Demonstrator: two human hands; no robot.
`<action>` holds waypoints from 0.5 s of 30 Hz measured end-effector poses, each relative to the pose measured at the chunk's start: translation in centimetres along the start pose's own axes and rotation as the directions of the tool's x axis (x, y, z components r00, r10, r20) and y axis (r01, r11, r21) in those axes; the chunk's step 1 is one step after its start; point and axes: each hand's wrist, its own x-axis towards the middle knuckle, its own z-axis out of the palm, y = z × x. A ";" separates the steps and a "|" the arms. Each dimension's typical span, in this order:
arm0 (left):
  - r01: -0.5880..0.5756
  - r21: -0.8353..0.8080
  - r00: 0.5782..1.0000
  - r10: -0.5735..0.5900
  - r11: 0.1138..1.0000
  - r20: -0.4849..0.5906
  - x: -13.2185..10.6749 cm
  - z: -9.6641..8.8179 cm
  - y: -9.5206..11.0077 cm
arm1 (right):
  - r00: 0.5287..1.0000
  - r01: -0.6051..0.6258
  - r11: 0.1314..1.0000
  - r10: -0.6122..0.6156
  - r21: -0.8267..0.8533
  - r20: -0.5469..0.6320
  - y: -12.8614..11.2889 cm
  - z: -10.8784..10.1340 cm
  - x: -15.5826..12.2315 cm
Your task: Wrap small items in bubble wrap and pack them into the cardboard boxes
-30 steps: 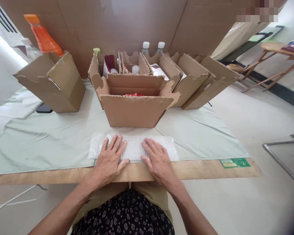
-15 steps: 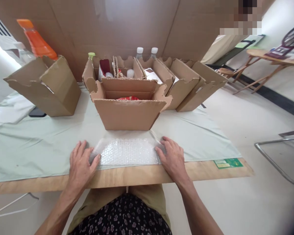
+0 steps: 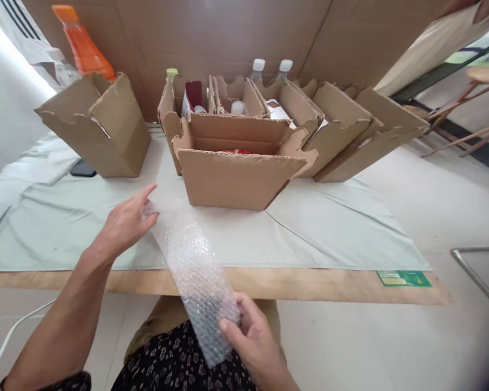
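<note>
A strip of clear bubble wrap [image 3: 191, 260] slants from the table top down over the front edge toward my lap. My left hand [image 3: 126, 220] has its far end between thumb and fingers, with the index finger stretched out. My right hand [image 3: 250, 334] grips the near end by its right edge, thumb on top and fingers underneath. Just beyond the wrap stands an open cardboard box [image 3: 244, 182] with something red [image 3: 235, 151] showing inside.
Several open cardboard boxes [image 3: 344, 141] stand in a row behind, some with items inside. Another box [image 3: 120, 144] is at the left, near an orange bottle [image 3: 87, 51] and a dark phone-like object [image 3: 82, 169]. A green card [image 3: 403, 278] lies on the wooden table edge [image 3: 309, 284].
The bubble wrap has gone from lying flat along the table edge to slanting toward me. My left hand moved forward; my right hand came back over my lap with the near end.
</note>
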 end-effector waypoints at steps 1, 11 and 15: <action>-0.028 0.022 0.999 0.029 0.999 -0.046 0.9 0.6 0.1 | 1.000 0.002 1.000 -0.002 -0.013 0.007 0.6 0.8 0.4; -0.482 -0.470 0.863 0.494 0.739 -0.107 -10.8 4.1 2.6 | 0.990 0.011 1.000 -0.012 0.008 0.140 0.6 0.6 1.9; -0.211 -0.656 0.938 0.340 0.724 0.073 -15.4 4.6 1.4 | 0.968 -0.107 0.953 0.035 0.284 0.247 -2.1 1.4 2.6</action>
